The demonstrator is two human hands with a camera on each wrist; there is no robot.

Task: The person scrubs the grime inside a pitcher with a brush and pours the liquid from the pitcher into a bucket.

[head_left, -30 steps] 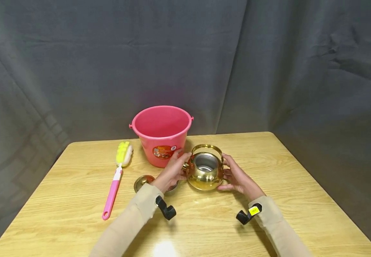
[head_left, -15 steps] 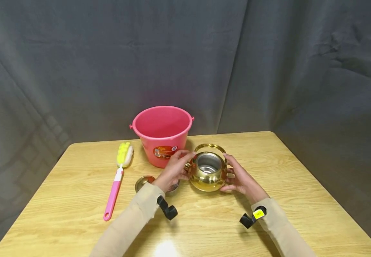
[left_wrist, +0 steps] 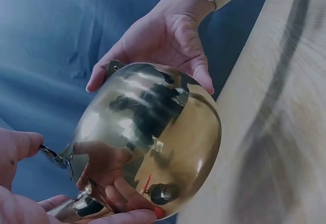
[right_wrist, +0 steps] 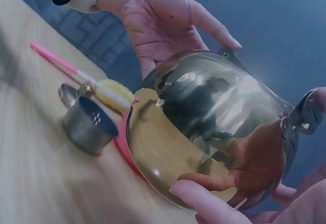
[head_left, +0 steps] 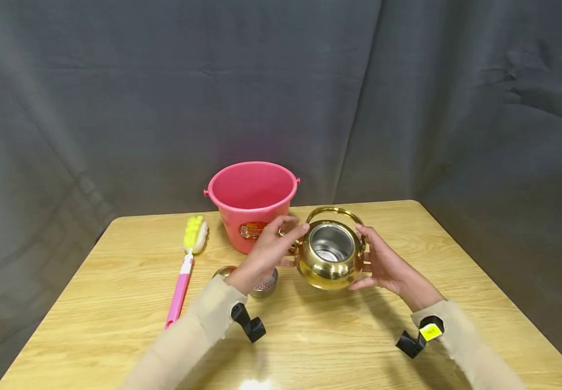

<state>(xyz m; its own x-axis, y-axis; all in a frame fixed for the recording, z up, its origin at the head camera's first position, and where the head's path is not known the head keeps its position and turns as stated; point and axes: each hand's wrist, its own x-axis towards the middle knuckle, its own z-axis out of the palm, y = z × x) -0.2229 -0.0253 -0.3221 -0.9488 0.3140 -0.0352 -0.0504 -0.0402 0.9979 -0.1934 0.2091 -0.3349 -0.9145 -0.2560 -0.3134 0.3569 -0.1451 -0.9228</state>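
Observation:
A shiny gold teapot (head_left: 327,273) without its lid is held between both hands, a little above the table. Its round mouth shows a silver inside, and its hoop handle (head_left: 334,210) stands up at the back. My left hand (head_left: 266,252) grips the spout side, with fingers reaching under the body in the left wrist view. On the opposite side my right hand (head_left: 390,265) holds the body, thumb and fingers spread around it. Partly behind the left forearm lie a gold lid (head_left: 222,271) and a small metal strainer cup (head_left: 265,284) with a perforated bottom.
Behind the left hand stands a pink bucket (head_left: 254,187). A brush (head_left: 181,287) with a pink handle and a yellow-and-white head lies at the left of the wooden table (head_left: 339,341). Grey curtains (head_left: 261,81) hang around the back and sides.
The teapot has moved to the right and up towards me, tilting slightly, with both hands moving along. More of the strainer cup now shows. The view has shifted slightly.

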